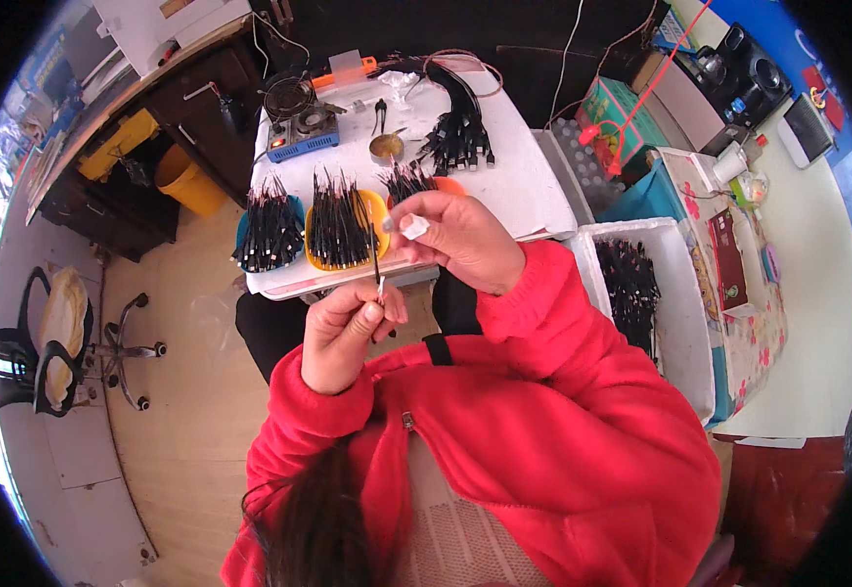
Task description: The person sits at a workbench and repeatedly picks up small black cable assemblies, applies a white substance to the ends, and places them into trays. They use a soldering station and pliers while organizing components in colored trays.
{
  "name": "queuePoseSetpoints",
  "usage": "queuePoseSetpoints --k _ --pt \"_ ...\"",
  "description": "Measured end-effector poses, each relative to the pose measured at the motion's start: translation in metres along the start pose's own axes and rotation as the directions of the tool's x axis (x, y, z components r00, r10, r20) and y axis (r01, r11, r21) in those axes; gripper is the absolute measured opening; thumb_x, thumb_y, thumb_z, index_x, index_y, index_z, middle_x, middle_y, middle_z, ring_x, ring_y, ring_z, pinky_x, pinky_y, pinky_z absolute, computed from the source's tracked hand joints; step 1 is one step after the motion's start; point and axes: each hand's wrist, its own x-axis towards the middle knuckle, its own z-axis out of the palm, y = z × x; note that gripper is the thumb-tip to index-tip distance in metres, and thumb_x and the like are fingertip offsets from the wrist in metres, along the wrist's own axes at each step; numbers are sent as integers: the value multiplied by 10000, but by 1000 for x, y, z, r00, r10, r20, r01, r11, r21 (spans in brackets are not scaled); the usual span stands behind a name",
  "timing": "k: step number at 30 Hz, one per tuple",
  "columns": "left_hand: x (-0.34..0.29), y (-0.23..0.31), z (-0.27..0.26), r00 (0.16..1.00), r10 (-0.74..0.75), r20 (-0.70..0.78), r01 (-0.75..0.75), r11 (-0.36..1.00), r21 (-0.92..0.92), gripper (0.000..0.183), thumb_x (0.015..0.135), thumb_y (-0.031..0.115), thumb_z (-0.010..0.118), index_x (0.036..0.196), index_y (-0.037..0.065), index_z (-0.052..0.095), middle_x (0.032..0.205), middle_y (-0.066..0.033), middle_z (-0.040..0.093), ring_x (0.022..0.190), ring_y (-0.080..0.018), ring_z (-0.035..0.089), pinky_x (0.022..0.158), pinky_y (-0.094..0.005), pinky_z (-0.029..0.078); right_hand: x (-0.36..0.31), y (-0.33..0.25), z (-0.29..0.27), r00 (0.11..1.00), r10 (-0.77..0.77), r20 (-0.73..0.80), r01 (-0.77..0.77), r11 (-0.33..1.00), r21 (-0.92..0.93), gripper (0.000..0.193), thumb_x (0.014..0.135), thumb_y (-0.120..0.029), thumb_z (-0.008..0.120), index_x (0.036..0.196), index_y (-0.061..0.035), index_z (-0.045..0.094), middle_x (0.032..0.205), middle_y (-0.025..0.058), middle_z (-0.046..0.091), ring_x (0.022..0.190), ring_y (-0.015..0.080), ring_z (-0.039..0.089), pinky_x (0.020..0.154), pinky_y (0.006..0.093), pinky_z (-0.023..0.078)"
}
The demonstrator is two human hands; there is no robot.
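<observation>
Close in front of my chest, my left hand is closed, pinching a thin black cable whose pale and reddish end shows at the fingertips. A little higher and to the right, my right hand is closed on a small crumpled white piece, perhaps tissue. Its fingertips are near the upper part of the cable; whether they touch it I cannot tell. Beyond my hands, bundles of black cables stand in a teal tray, a yellow tray and an orange tray, the last partly hidden by my right hand.
On the white table are a blue electric heater, a small round tin, dark pliers and more black cables. A white foam box with cables stands at my right. An office chair is at the left.
</observation>
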Motion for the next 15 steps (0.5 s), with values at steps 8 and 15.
queuePoseSetpoints --k 8,15 --pt "-7 0 -5 972 -167 168 189 974 -123 169 966 131 502 891 -3 573 873 -100 604 613 -81 407 566 -203 337 2 -8 22 995 94 23 -96 985 140 175 902 -158 639 987 -7 616 824 3 610 710 57 557 664 195 480" --pt "10 6 4 956 -144 -257 103 981 -166 180 993 143 440 931 10 545 916 -170 622 659 -190 567 632 -278 477 -11 -1 27 983 -158 -90 148 983 -108 127 883 -83 647 961 5 599 801 3 604 690 53 560 646 195 479"
